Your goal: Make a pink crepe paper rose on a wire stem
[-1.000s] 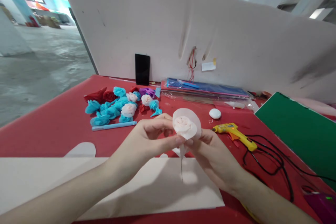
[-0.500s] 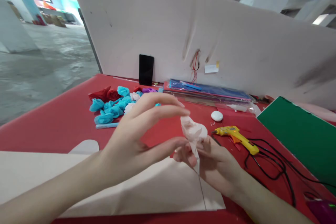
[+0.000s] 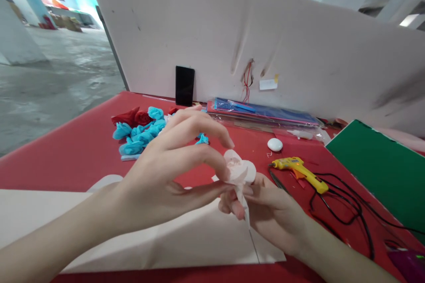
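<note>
A pale pink paper flower [image 3: 244, 170] stands upright in the middle, its wrapped base tapering into a thin wire stem. My right hand [image 3: 265, 205] is closed around that base from the right, some fingers curled in front of it. From the left, my left hand [image 3: 179, 163] pinches the edge of a petal between thumb and index finger, its other fingers arched above. Below both hands lies a large cream paper sheet [image 3: 179, 239]. The left fingertips partly cover the petal's edge.
Blue crepe-paper flowers [image 3: 142, 135] and red ones [image 3: 129, 117] lie at the left back. A yellow glue gun [image 3: 300, 171] with a black cord rests at right, near a white oval object [image 3: 275, 144] and a green board [image 3: 378, 168]. A dark phone [image 3: 184, 85] leans on the wall panel.
My left index finger has come down onto the petal, closing the gap to the thumb. The flower has shifted slightly left and down, with its bloom opened toward me.
</note>
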`<state>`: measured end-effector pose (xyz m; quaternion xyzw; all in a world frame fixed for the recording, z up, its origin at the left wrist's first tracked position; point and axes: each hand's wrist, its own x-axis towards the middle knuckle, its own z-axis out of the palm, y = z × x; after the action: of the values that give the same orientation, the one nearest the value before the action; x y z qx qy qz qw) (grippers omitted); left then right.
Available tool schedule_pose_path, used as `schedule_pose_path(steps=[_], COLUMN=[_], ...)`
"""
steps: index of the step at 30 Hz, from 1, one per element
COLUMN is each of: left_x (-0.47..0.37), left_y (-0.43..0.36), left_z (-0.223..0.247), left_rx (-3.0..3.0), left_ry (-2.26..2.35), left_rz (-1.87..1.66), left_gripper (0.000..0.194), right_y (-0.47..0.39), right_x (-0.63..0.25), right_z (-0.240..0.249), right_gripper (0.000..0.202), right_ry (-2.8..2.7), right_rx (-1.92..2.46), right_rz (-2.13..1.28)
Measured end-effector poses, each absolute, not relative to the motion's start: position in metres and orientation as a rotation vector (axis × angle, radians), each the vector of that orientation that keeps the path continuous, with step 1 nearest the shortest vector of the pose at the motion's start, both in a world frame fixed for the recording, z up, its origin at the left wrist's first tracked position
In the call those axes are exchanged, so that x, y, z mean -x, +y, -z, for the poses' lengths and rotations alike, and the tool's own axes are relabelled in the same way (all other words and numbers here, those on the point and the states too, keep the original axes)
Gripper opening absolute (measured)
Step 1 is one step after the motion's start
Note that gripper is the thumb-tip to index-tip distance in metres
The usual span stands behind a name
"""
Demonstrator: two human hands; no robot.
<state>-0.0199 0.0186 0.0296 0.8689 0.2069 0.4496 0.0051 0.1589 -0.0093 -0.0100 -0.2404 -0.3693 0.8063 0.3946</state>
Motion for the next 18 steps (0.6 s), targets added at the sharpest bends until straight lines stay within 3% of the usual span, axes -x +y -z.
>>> schedule_pose_path(steps=[18], left_x=[0.019], left_y=[0.007], left_z=[-0.031], left_rx=[-2.825], left_ry=[0.669], left_rz=[-1.480], left_gripper=[0.019], right_y=[-0.017], right_x=[-0.155], right_z=[0.005], right_gripper=[0.012], right_ry=[-0.904], right_rx=[0.643], right_rz=[-2.046])
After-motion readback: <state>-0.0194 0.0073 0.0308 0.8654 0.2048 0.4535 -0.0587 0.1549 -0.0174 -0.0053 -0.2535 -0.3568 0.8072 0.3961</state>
